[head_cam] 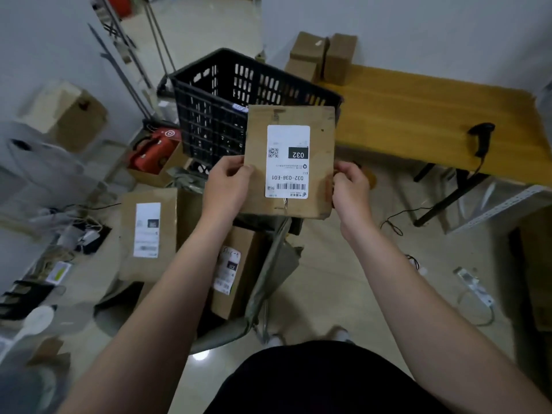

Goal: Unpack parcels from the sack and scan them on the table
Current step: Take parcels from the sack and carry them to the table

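table [433, 115]: right end cut off by the frame's right edge
floor parcel label [147, 230]: left of centre, print blurred
basket [209, 115]: right part hidden behind held parcel [321, 138]

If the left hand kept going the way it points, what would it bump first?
The left hand grips the parcel itself; beyond that, probably the black basket, though depth is unclear.

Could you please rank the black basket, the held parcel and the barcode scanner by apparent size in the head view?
1. black basket
2. held parcel, though it is nearer the camera, which inflates it
3. barcode scanner on the wooden table, clearly smallest
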### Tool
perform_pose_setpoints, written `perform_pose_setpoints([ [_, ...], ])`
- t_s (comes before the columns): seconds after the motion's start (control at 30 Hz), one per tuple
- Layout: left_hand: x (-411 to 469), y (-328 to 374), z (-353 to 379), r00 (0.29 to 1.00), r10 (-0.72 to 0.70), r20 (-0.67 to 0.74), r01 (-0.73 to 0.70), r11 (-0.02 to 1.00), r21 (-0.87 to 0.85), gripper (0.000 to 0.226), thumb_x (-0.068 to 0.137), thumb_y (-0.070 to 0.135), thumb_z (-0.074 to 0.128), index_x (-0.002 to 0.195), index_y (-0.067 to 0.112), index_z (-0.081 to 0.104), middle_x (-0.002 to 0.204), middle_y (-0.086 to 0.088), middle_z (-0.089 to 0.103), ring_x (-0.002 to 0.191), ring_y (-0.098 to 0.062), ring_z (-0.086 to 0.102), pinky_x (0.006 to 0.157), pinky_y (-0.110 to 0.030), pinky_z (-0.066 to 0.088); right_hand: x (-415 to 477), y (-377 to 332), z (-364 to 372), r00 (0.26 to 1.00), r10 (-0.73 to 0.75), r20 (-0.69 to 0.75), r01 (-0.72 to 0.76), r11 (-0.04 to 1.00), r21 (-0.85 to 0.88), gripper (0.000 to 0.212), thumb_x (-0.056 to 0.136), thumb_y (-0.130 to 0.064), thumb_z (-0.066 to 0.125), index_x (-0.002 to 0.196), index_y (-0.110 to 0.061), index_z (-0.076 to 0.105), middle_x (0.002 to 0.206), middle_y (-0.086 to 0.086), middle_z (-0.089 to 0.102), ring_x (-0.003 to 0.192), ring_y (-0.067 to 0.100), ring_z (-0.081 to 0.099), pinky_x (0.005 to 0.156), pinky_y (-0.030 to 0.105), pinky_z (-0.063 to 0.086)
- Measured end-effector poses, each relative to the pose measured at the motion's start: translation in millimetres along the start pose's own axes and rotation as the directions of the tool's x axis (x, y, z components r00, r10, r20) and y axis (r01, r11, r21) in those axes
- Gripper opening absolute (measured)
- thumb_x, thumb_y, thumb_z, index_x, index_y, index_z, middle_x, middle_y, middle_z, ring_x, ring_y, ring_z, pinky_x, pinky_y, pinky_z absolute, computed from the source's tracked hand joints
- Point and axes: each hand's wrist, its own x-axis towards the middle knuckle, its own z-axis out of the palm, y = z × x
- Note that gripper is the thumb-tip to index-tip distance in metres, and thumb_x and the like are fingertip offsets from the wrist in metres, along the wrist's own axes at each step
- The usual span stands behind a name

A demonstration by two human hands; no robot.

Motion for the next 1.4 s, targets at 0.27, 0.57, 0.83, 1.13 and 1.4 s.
perform_pose_setpoints([
  [0.27, -13, -56, -57, 0.997, -0.078, 0.009, 0.073, 0.963, 0.26, 0.022, 0.101, 0.024, 0.06, 0.122, 0.023, 0.064, 0.112, 0.008, 0.065, 0.109, -0.018, 0.061, 0.093, -0.037, 0.051, -42, 43, 49, 0.979, 0.142, 0.145, -0.124, 0.984, -0.129, 0.029, 0.091, -0.017, 0.042, 0.098, -0.035, 0.064, 0.104, -0.009, 0.07, 0.099, 0.013, 0.066, 0.081, 0.037, 0.057],
  [0.57, -21, -81, -86, 0.992, -0.094, 0.084, 0.022, 0.788, 0.616, 0.024, 0.089, -0.003, 0.05, 0.089, 0.006, 0.073, 0.089, -0.011, 0.073, 0.086, -0.03, 0.064, 0.061, -0.03, 0.042, -70, 101, 79, 0.943, 0.278, 0.185, -0.257, 0.958, -0.13, 0.035, 0.092, -0.003, 0.046, 0.101, -0.031, 0.066, 0.106, -0.008, 0.074, 0.099, 0.018, 0.07, 0.093, 0.052, 0.059],
  [0.83, -22, -93, -75, 0.959, -0.201, 0.2, 0.048, 0.81, 0.584, 0.046, 0.1, 0.017, 0.051, 0.145, 0.016, 0.057, 0.142, -0.007, 0.061, 0.127, -0.026, 0.057, 0.091, -0.034, 0.045, -66, 108, 93, 0.925, 0.267, 0.271, -0.188, 0.94, -0.286, 0.032, 0.093, -0.006, 0.056, 0.108, -0.033, 0.065, 0.117, -0.006, 0.069, 0.107, 0.02, 0.067, 0.095, 0.045, 0.058],
  [1.13, -15, -95, -76, 0.948, -0.208, 0.241, 0.032, 0.816, 0.578, 0.036, 0.1, 0.026, 0.057, 0.134, 0.022, 0.066, 0.132, 0.005, 0.065, 0.105, -0.015, 0.058, 0.086, -0.03, 0.041, -53, 99, 79, 0.876, 0.309, 0.371, -0.133, 0.893, -0.43, 0.052, 0.091, 0.006, 0.047, 0.132, -0.02, 0.064, 0.123, 0.0, 0.066, 0.11, 0.026, 0.065, 0.077, 0.039, 0.06],
  [1.4, 0, -72, -40, 0.978, -0.058, 0.201, -0.057, 0.851, 0.522, 0.032, 0.098, 0.02, 0.052, 0.121, 0.027, 0.072, 0.102, 0.009, 0.07, 0.08, -0.011, 0.063, 0.063, -0.027, 0.043, -18, 75, 27, 0.885, 0.261, 0.386, 0.037, 0.787, -0.616, 0.048, 0.09, 0.012, 0.044, 0.112, -0.024, 0.068, 0.117, 0.0, 0.067, 0.106, 0.017, 0.062, 0.077, 0.029, 0.05],
])
